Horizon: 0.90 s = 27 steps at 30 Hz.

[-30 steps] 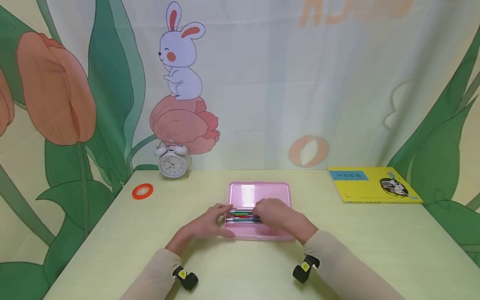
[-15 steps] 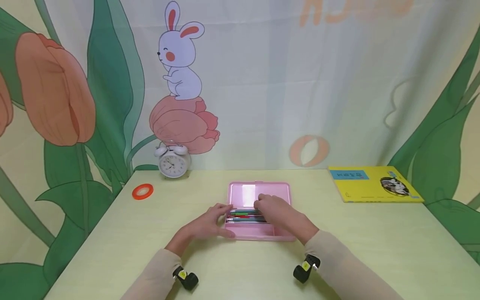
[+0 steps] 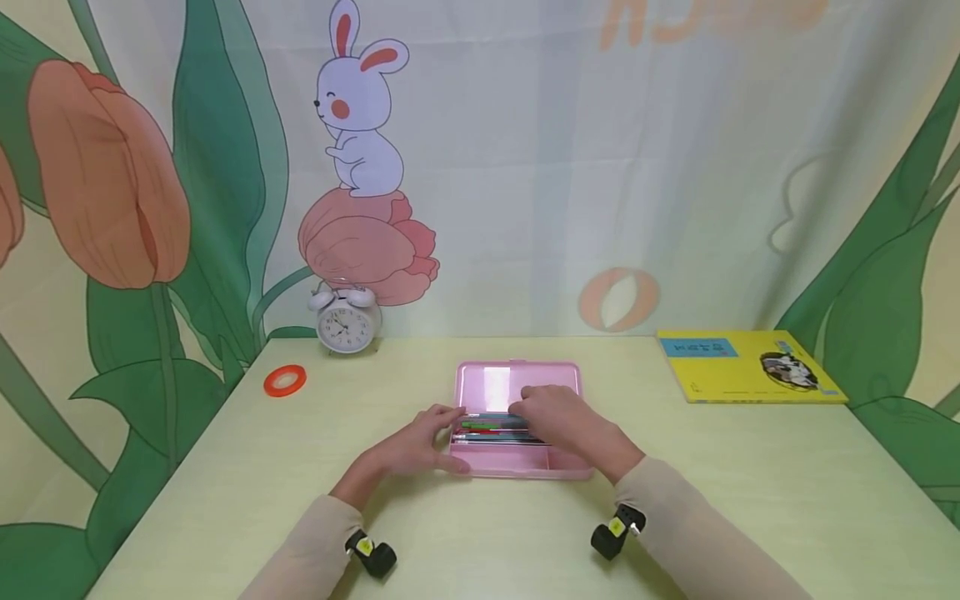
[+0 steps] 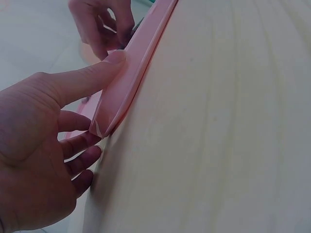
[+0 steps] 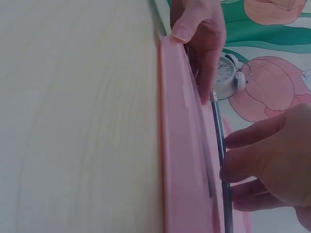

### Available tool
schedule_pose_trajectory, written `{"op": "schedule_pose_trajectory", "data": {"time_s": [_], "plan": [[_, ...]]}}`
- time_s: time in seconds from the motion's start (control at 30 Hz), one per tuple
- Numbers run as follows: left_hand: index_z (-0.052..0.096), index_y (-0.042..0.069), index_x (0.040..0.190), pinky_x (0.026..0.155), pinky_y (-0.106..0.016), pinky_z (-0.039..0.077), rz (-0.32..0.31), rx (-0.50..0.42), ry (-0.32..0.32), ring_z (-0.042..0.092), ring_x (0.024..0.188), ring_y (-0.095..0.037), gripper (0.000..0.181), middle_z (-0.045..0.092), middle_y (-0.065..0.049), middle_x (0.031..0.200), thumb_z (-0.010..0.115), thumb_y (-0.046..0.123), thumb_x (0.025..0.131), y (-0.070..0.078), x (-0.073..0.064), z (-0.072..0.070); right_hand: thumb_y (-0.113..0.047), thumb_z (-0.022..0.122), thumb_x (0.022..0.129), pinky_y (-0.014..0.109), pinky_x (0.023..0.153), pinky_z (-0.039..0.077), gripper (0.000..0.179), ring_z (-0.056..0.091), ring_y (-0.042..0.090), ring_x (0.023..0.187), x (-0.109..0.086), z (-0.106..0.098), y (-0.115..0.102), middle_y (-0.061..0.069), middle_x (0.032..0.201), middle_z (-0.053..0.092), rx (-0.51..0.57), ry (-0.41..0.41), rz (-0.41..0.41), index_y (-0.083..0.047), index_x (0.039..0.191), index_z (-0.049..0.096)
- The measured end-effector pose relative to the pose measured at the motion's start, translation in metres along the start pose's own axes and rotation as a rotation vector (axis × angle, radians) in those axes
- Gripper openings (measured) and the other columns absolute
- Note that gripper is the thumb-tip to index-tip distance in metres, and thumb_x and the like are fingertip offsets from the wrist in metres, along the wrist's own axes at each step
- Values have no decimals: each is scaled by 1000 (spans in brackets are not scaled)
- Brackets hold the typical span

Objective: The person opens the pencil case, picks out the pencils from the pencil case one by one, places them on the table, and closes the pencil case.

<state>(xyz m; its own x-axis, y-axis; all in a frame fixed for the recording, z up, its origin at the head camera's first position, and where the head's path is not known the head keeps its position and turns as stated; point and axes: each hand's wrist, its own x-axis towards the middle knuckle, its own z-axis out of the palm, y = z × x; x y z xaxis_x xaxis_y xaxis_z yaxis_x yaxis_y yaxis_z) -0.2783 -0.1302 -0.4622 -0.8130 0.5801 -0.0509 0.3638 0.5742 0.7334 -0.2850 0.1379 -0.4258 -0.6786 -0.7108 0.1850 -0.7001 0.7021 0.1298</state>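
Note:
A pink pencil case (image 3: 498, 460) lies with its lid raised on the table, and several pencils (image 3: 498, 436) and a green pen-like item (image 3: 480, 425) fill its rear compartment. My left hand (image 3: 412, 443) grips the case's left end, thumb over the front wall and fingers at the corner. Over the right part of the compartment, my right hand (image 3: 566, 421) pinches a dark pencil (image 5: 220, 128) between thumb and fingers. In the right wrist view this pencil's metal-banded end points toward my left hand. The pencil's other end is out of that view.
A white alarm clock (image 3: 347, 323) stands at the back left, with a red-orange tape roll (image 3: 285, 381) in front of it. A yellow book (image 3: 742, 379) lies at the back right. Behind the table hangs a printed curtain (image 3: 517, 167).
My right hand has shifted slightly up and to the right over the case, and more of the pencils shows beside it. My left hand has stayed at the case's left end.

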Motion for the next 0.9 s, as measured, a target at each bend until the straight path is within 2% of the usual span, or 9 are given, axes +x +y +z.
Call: {"op": "schedule_pose_trajectory", "data": {"time_s": [0.17,0.3,0.67,0.9], "plan": [[36,10,156,114,-58,26,3,-1,1,33,136,-32,94,40,-12,146,85,35,80,0,0,1,8,65,81,24,50,40,32,45,13,61,-12,-12,7,-2,68,50,-16,41,-54,-20,90,76],[35,9,156,115,-58,25,-1,-10,3,32,137,-33,94,40,-13,146,85,34,80,1,0,0,10,68,80,23,49,41,32,45,13,62,-23,-22,12,0,70,50,-19,14,-43,-19,91,75],[34,7,156,115,-58,25,2,-40,-7,33,137,-33,94,40,-13,144,85,32,81,-1,1,0,7,68,84,22,57,35,27,40,12,65,-69,-41,45,-3,72,53,185,-141,141,-8,104,80],[34,9,156,116,-56,24,-3,-38,-7,34,137,-31,95,40,-10,144,85,34,80,-2,0,0,1,76,85,24,63,48,14,49,14,70,-98,-45,76,-4,78,63,305,-263,304,-5,97,81]]}}
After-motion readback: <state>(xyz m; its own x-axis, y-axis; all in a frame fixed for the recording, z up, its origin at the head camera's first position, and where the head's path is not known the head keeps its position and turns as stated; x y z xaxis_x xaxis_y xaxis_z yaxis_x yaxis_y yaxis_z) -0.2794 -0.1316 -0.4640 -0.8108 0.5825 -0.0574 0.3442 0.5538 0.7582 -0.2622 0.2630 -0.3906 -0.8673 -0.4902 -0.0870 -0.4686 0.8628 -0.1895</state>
